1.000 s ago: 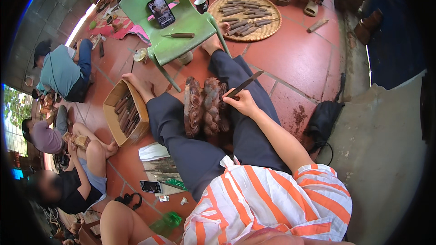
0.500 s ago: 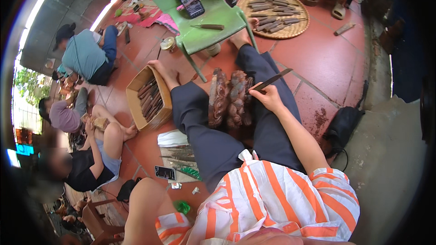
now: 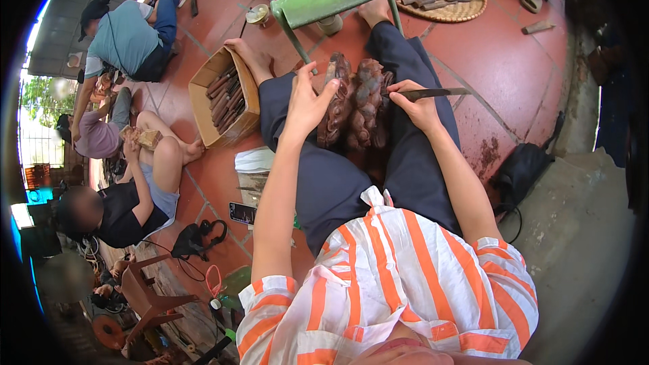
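A dark reddish-brown wood carving (image 3: 366,105) with rounded, knobbly relief stands between my thighs, split by a deep gap down its middle. On its left side my left hand (image 3: 309,103) has its thumb and index finger spread apart, the fingertips at the wood's edge. My right hand (image 3: 416,105) is closed around a dark, slim knife (image 3: 443,92) beside the carving's right side. The knife points right, over my right thigh. The carving's lower end lies in shadow.
A cardboard box (image 3: 245,118) of wooden-handled tools sits left of my leg. Ahead are a green plastic chair (image 3: 331,0) with a tool and phone on it, and a woven tray (image 3: 473,7) of tools. Other people sit at left, one holding a wood block (image 3: 143,137). A black bag (image 3: 520,172) lies right.
My left arm has come up from low beside my body to the carving's left side. The knife has swung from slanting up and right to nearly level. The view has shifted.
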A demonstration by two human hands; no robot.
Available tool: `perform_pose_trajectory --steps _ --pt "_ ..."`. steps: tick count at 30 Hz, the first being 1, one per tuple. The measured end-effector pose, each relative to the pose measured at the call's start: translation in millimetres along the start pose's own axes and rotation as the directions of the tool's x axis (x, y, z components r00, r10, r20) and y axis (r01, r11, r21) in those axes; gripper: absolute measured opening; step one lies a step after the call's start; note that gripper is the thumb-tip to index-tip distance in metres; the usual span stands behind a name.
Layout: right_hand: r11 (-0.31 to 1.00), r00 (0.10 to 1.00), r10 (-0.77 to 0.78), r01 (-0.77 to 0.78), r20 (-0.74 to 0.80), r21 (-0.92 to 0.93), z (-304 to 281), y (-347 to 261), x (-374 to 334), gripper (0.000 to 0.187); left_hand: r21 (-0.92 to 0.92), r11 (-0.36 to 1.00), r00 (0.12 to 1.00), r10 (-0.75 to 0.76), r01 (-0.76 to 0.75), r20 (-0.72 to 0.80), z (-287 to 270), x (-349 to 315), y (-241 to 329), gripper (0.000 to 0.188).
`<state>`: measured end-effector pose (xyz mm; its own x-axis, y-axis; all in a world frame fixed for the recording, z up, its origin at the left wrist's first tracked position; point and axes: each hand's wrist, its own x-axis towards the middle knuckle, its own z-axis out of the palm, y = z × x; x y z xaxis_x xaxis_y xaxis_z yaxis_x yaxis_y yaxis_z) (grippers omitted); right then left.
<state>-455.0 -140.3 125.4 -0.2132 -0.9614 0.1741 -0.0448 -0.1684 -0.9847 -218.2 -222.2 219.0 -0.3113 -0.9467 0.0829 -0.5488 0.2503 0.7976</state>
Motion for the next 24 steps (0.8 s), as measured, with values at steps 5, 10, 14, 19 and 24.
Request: perform_pose_trajectory --steps 5,10,14,19,24 --pt "0.999 0.999 -0.036 0.036 0.007 -0.014 2 3 2 0.013 0.035 0.999 0.999 0.019 -0.018 -0.033 33 16 -26 0.068" --pt "0.999 0.999 -0.044 0.045 0.027 -0.022 1 1 2 0.012 0.111 0.989 0.992 -0.084 0.094 -0.089 44 13 -28 0.051" --pt "0.999 0.999 0.004 -0.005 0.036 0.039 0 3 4 0.011 0.103 0.989 0.990 -0.094 0.105 -0.107 46 13 -24 0.049" --pt "0.999 0.999 0.019 -0.021 0.045 0.033 2 3 4 0.012 0.063 0.990 0.985 -0.114 0.123 -0.127 45 11 -25 0.046" --pt "0.999 0.999 0.020 -0.021 0.041 0.037 3 4 5 0.014 0.027 0.993 0.985 -0.112 0.117 -0.133 46 12 -28 0.045"
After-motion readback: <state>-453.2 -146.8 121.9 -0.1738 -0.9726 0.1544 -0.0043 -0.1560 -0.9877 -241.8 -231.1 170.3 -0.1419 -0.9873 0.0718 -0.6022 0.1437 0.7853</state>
